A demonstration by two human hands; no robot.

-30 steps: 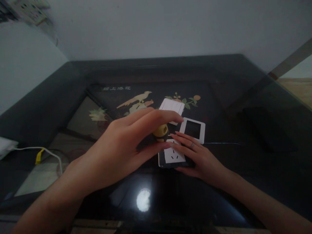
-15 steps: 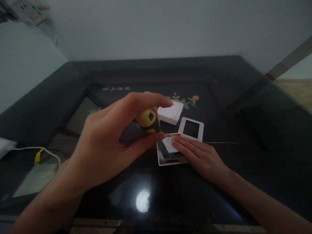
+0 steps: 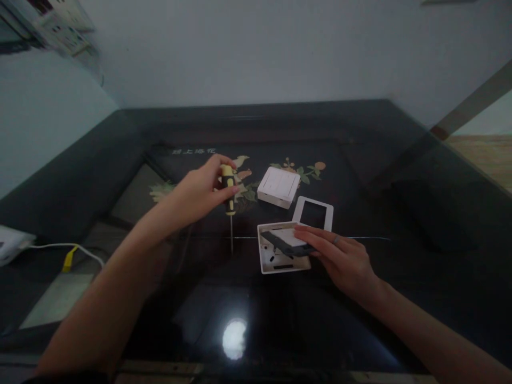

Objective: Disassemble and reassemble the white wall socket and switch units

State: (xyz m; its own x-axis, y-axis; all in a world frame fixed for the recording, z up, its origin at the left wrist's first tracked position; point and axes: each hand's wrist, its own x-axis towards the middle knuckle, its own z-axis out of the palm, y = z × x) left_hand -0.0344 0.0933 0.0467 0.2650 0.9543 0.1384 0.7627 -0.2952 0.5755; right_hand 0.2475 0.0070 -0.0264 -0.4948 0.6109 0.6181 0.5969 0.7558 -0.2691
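My left hand (image 3: 206,184) grips a yellow-and-black screwdriver (image 3: 229,186) by its handle, shaft pointing down toward the table. To the right of it, my right hand (image 3: 340,256) pinches a wall socket insert (image 3: 286,238) with a white face and dark frame. The insert is tilted over a white mounting box (image 3: 262,258), whose inside shows beneath it. A white cover frame (image 3: 328,216) with a rectangular opening lies just behind the box. Farther back sits a closed white switch box (image 3: 279,185).
The glossy black table (image 3: 192,330) carries a flower print and lettering. At the left lie a white device (image 3: 14,245), its white cable with a yellow tag (image 3: 69,258), and a pale flat sheet (image 3: 58,301). A dark flat object (image 3: 430,218) lies at the right.
My left hand has moved away from the socket with the screwdriver, back and to the left, turning it upright. My right hand has lifted the socket insert at an angle from its box.
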